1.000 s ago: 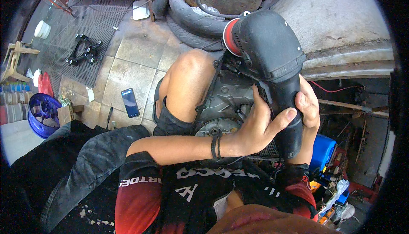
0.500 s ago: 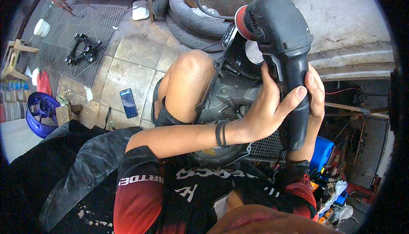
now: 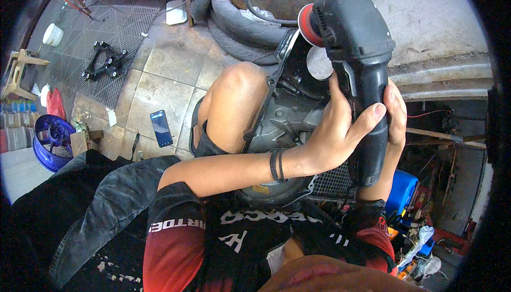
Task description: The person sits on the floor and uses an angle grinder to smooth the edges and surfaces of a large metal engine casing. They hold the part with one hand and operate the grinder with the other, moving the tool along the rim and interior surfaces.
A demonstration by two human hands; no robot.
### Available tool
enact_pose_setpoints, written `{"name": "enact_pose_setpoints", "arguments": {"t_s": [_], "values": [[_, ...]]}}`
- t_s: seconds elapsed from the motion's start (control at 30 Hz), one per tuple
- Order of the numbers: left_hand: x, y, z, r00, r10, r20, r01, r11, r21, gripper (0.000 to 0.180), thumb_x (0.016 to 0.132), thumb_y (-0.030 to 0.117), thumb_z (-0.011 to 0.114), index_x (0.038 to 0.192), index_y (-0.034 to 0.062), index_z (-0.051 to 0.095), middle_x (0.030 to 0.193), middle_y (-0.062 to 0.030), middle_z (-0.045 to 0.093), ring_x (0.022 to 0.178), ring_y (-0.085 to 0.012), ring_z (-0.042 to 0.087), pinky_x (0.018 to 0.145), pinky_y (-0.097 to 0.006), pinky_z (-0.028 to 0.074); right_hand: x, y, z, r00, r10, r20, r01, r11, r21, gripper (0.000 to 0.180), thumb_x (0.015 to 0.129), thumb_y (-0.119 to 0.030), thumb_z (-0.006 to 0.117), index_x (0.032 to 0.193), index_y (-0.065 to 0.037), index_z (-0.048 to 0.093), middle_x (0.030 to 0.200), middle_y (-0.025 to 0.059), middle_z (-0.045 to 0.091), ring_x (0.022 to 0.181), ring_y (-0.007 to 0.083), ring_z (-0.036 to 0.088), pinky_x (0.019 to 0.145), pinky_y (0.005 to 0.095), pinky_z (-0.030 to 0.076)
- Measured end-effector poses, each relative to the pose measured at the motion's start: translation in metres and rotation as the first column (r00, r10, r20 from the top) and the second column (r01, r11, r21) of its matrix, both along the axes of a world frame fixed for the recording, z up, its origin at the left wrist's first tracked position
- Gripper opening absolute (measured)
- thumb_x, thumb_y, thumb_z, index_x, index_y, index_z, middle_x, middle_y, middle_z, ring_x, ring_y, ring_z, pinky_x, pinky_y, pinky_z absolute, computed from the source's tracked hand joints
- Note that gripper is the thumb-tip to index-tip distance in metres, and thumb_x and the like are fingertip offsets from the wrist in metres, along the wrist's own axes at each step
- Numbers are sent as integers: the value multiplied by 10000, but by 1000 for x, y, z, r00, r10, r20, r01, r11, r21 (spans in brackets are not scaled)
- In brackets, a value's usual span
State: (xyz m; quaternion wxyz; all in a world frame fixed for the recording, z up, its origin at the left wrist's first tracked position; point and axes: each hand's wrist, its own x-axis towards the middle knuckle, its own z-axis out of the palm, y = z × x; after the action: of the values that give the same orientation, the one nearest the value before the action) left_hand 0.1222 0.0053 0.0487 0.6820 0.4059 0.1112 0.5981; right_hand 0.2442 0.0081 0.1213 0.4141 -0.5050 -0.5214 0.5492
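Black moulded plastic forms the body of the handheld power polisher point(image 3: 355, 52), which is raised in front of the person, above the bare knee point(image 3: 240, 98) and over a dark metal engine casing point(image 3: 290, 122) resting against the leg. Its red round pad point(image 3: 307, 24) points away, toward a stack of old tyres point(image 3: 245, 23). The left hand point(image 3: 335, 132) is closed around the lower grip, fingers wrapped across the front. The right hand point(image 3: 395, 114) clasps the same grip from the far side, only its fingers showing. The tool is rigid and likely moderately heavy, with the bulk of its mass at the head end; the narrow grip section is the correct holding point, both hands sharing the load. A phone point(image 3: 161, 127) lies on the tiled floor point(image 3: 159, 79), well apart.
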Motion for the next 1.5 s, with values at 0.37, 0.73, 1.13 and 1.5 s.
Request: {"name": "enact_pose_setpoints", "arguments": {"t_s": [0.37, 0.73, 1.13, 1.5], "values": [[-2, -10, -3, 998, -6, -61, 5, 1000, -26, 645, 964, 244, 533, 1372, -56, 134, 1278, -159, 425, 1187, -209, 443, 1013, -347, 349, -5, -8, -6, 998, -68, 16, 68, 997, 28, 656, 880, -406, 556, 1309, 75, 434, 1172, 172, 584, 1023, 214, 589, 910, 322, 446], [-1, -11, -3, 996, 39, -75, -40, 999, -15, 674, 955, 258, 541, 1366, -60, 111, 1246, -191, 449, 1171, -246, 467, 1005, -359, 357, -4, -6, -6, 999, -40, -11, 41, 999, 30, 634, 884, -384, 545, 1306, 77, 438, 1168, 175, 588, 1020, 214, 591, 916, 325, 439], [9, 3, 3, 997, 43, -62, -42, 999, 23, 746, 943, 297, 559, 1367, -64, 64, 1259, -254, 443, 1193, -302, 484, 997, -382, 378, 9, -9, -7, 979, -193, 59, 191, 981, 40, 531, 927, -390, 482, 1226, 49, 506, 1063, 137, 619, 907, 178, 603, 815, 297, 469], [1, -4, 3, 999, -9, -47, 9, 1000, 2, 591, 964, 218, 531, 1369, -23, 174, 1252, -151, 444, 1180, -202, 452, 995, -339, 376, 2, -8, -1, 997, -73, 1, 73, 997, 26, 543, 923, -361, 490, 1259, 65, 476, 1108, 151, 607, 961, 194, 596, 869, 307, 452]]}}
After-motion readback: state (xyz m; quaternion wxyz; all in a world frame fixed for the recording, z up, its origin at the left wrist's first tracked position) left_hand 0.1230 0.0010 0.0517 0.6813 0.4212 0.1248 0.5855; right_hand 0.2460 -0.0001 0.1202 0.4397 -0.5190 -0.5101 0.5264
